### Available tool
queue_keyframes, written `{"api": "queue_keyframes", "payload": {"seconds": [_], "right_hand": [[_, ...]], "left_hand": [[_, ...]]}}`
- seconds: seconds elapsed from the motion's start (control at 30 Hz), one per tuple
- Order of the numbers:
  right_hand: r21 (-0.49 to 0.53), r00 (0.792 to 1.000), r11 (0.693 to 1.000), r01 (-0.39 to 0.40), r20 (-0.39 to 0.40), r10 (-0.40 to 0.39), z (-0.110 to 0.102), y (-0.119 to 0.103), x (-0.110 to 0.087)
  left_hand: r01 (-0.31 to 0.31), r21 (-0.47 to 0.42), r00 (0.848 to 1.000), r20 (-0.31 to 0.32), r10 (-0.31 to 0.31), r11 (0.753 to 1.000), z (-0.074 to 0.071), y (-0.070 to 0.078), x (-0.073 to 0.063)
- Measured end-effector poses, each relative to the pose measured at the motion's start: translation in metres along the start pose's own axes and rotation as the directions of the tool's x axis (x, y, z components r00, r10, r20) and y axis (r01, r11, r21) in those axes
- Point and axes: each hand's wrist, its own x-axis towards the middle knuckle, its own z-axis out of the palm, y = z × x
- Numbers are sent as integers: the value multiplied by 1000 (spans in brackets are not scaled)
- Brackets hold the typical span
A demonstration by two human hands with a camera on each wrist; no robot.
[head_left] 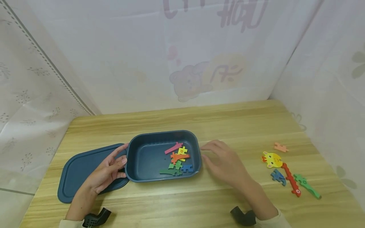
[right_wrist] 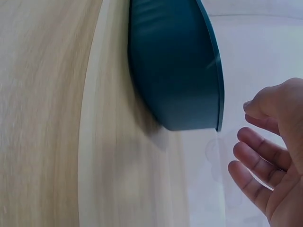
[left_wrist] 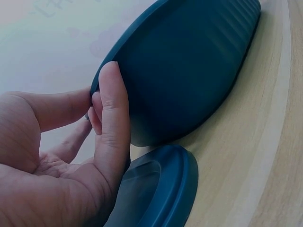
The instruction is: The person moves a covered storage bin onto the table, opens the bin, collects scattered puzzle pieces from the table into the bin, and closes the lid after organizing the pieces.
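Note:
A dark blue plastic box [head_left: 148, 161] sits mid-table, holding several colourful jigsaw pieces [head_left: 180, 156] toward its right side. My left hand [head_left: 106, 172] grips the box's left end at the rim; in the left wrist view, the thumb meets the rim and a finger lies along the outer wall [left_wrist: 175, 71]. Beside the box's right end is my right hand [head_left: 225, 163], its fingers loosely bent and holding nothing. The right wrist view shows a gap between those fingers [right_wrist: 258, 163] and the box's rim [right_wrist: 220, 94].
Left of the box lies its matching blue lid [head_left: 82, 167], partly behind my left hand. On the right lie a yellow giraffe-head piece [head_left: 272, 160], a red piece [head_left: 291, 179], a green piece [head_left: 308, 186], a blue piece [head_left: 278, 177] and a peach piece [head_left: 281, 147].

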Motion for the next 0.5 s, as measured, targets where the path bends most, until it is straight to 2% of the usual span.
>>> {"api": "queue_keyframes", "payload": {"seconds": [0.23, 0.5], "right_hand": [[-54, 1000, 999, 2, -8, -3, -4, 12, -4], [-79, 999, 995, -54, -12, 53, -12, 30, -14]], "left_hand": [[4, 0, 1000, -6, -4, 1000, 0, -1, 0], [4, 10, 1000, -7, -4, 1000, 0, 0, 0]]}}
